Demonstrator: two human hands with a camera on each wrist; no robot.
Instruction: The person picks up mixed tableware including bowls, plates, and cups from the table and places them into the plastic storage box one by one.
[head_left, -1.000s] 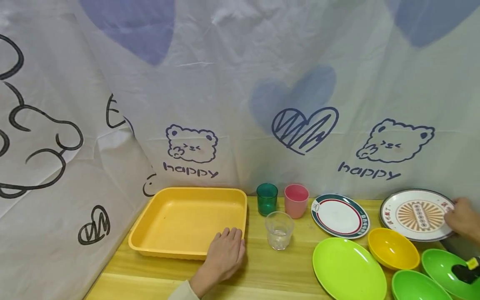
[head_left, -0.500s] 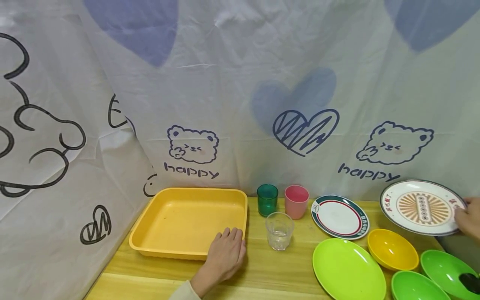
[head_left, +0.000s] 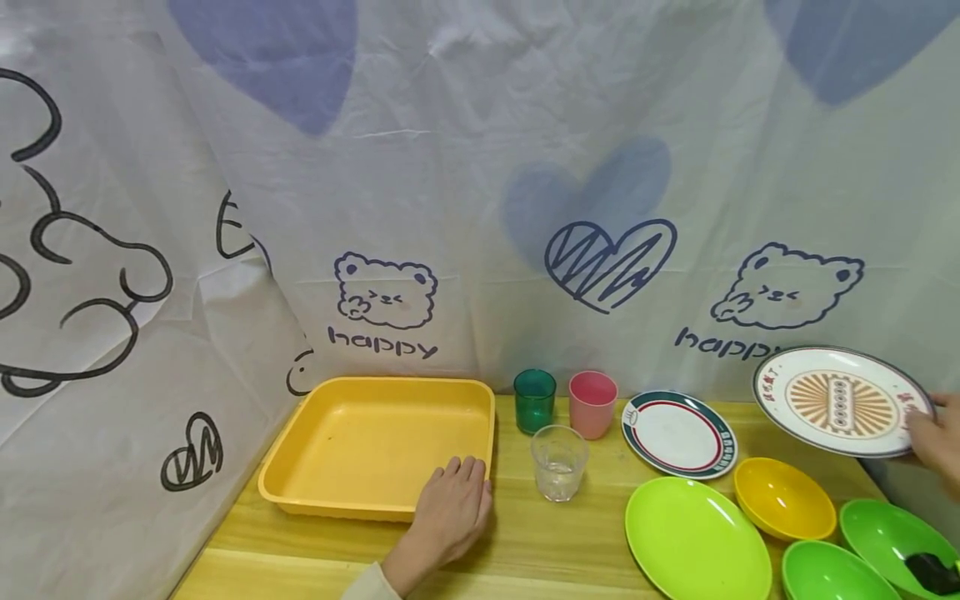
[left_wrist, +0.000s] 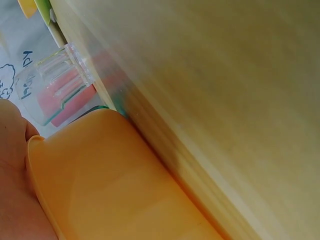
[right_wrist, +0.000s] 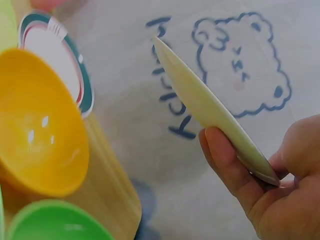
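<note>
A white plate [head_left: 842,404] with a sunburst print and dark rim is held up off the bench at the right of the head view, its far edge overlapping the cloth behind. The right hand [head_left: 937,437], cut off by the frame's right edge, has its grip clamped on the plate's outer edge, thumb over the top; the right wrist view shows the fingers underneath and the plate edge-on, tilted and apart from the bench.

Lower centre, the left hand [head_left: 452,508] lies at the near right corner of a yellow tray [head_left: 367,450], its grip closed over the rim with the fingers bent inward. The tray sits on the wooden bench [head_left: 525,554], left of centre.

Below the held plate, at lower right, are a yellow bowl [head_left: 783,498] and two green bowls, one to the right [head_left: 881,533] and one at the bottom edge [head_left: 832,575]. Left of these lie a lime plate [head_left: 697,537] and, above it, a smaller white plate [head_left: 678,433] with a green rim. Near the middle stand a green cup [head_left: 534,404], a pink cup [head_left: 592,407] and a clear cup [head_left: 558,467], all upright. A pale cloth [head_left: 450,192] printed with hearts and bears hangs behind.
</note>
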